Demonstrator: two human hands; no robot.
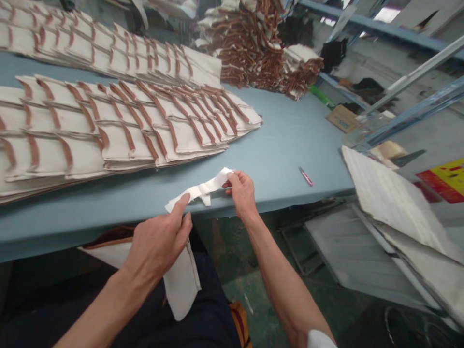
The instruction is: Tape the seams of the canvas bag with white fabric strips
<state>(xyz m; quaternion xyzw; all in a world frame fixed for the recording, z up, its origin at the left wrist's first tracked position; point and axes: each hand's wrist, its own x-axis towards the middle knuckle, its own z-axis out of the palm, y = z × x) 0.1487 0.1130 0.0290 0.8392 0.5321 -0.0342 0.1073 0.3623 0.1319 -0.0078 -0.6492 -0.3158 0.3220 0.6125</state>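
A narrow white fabric strip (207, 187) stretches between my two hands over the table's front edge. My left hand (163, 237) is closed, its thumb pressing on the strip's left end. My right hand (242, 191) pinches the other end between thumb and fingers. A short tail of white hangs from the strip's middle. Below my left hand hangs an off-white cloth piece (181, 285) with a brown edge, over my lap; whether the left fingers also grip it is hidden. Right of my right hand, a small pink thread snipper (306, 177) lies on the blue table (282, 140).
Overlapping rows of off-white cloth pieces with brown edges (134, 121) cover the table's left side. Bundles of similar pieces (250, 53) are heaped at the back. A cardboard box (342, 119), a metal rack (416, 82) and a pale board (395, 203) stand to the right.
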